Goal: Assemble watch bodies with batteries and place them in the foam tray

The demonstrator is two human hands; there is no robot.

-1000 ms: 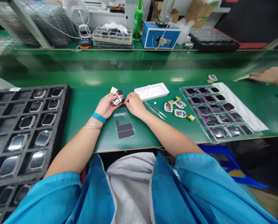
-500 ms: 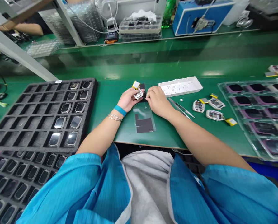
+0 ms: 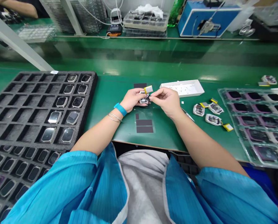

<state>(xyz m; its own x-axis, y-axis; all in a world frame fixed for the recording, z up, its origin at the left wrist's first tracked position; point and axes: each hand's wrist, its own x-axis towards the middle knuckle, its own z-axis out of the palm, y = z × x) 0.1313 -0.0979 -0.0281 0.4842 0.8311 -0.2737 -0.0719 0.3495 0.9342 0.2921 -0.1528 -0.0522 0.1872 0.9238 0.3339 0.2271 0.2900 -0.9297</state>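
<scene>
My left hand (image 3: 130, 100) is closed around an opened white smartwatch case (image 3: 143, 100). A silver battery with yellow edges (image 3: 148, 89) sticks up from it. At the case's right side, my right hand (image 3: 168, 101) pinches a small black piece (image 3: 149, 97), its outline partly hidden by my fingertips. Just below the hands lies a clear film sheet with black sticker pieces (image 3: 144, 126); another black rectangle (image 3: 140, 85) shows behind my left hand. Tweezers (image 3: 187, 114) lie partly hidden under my right forearm.
A white box with tiny parts (image 3: 200, 88) stands behind my right hand. Several opened watch cases (image 3: 213, 119) lie to the right, beside a clear tray (image 3: 240, 137) of watches. At left is a black foam tray (image 3: 81, 132) with watches. A blue machine (image 3: 206, 20) sits on the back shelf.
My right hand has lifted off the black sticker sheet and come to the watch case with a small black piece. My left hand has turned the case and brought it slightly right.
</scene>
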